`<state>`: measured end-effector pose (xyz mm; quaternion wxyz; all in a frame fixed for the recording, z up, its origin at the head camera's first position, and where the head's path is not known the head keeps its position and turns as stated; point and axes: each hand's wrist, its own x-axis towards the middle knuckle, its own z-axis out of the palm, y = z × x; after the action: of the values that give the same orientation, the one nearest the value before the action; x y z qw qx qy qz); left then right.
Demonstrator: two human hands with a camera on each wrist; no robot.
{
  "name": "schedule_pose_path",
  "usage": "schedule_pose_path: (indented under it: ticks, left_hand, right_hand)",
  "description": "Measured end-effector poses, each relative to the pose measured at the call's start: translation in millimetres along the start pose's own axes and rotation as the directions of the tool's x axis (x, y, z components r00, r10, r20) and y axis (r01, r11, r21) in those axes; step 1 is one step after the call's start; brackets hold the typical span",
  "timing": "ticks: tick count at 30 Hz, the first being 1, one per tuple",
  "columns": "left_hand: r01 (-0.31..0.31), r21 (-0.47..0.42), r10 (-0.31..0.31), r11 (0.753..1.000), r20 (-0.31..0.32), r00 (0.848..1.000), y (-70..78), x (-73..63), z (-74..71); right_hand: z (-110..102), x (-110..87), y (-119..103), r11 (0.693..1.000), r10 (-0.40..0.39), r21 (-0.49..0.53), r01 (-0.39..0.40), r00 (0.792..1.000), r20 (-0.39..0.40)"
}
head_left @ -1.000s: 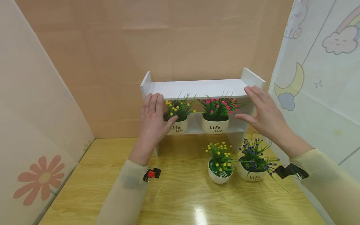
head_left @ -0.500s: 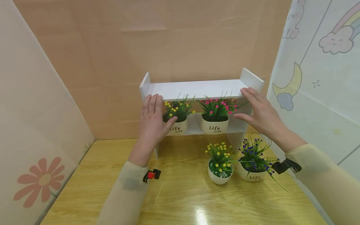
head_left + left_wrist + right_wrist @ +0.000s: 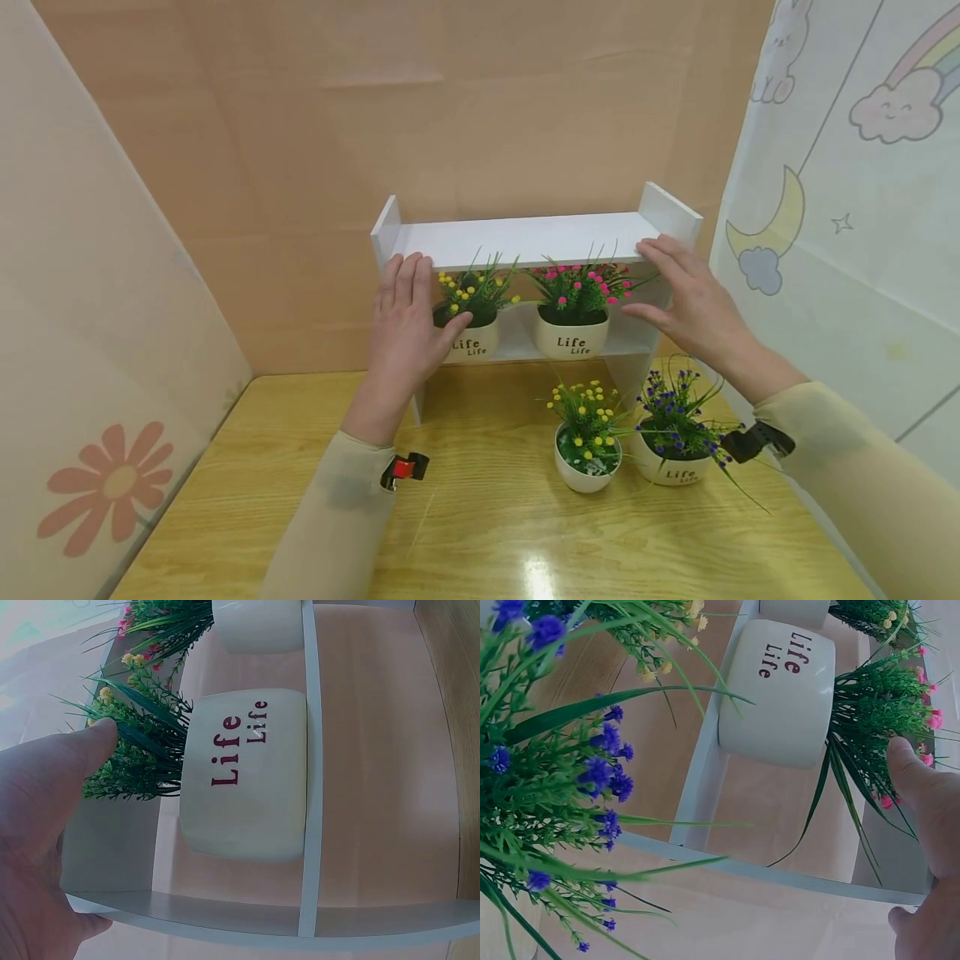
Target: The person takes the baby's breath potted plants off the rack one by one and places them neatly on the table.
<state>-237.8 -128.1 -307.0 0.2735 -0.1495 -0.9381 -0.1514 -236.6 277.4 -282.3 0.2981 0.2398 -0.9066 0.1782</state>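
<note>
A small white two-tier shelf (image 3: 517,240) stands on the table. My left hand (image 3: 408,325) rests its straight fingers at the top board's left front corner, thumb spread inward. At the right front corner my right hand (image 3: 701,308) touches the board with extended fingertips, its thumb apart below. On the middle tier sit two white "Life" pots, one with yellow flowers (image 3: 244,802), partly covered by my left thumb in the head view, and one with pink flowers (image 3: 780,705). In the right wrist view, my thumb (image 3: 907,761) overlaps the pink flowers.
On the wooden table (image 3: 285,492), a small round pot with yellow flowers (image 3: 588,467) stands before the shelf's right side. Beside it is a "Life" pot with blue-purple flowers (image 3: 675,467). A tan backdrop (image 3: 525,100) rises behind; a patterned panel (image 3: 862,275) flanks the right.
My right hand has shifted slightly left along the top board's front corner. My left hand stays at its corner. The pots keep their places.
</note>
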Motion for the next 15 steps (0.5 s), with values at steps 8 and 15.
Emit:
schedule_pose_path:
  ticks: [8,15]
  left_hand:
    - [0.004,0.0,-0.004,1.0,0.008,1.0,2.1,-0.9,-3.0]
    - [0.005,0.007,-0.005,1.0,0.018,1.0,2.5,-1.2,-5.3]
  right_hand:
    - [5.9,-1.5,2.9,0.999,-0.038,0.013,0.039,0.998,-0.05]
    - [9.4,-1.3,5.8,0.998,-0.058,-0.001,0.058,0.995,-0.078]
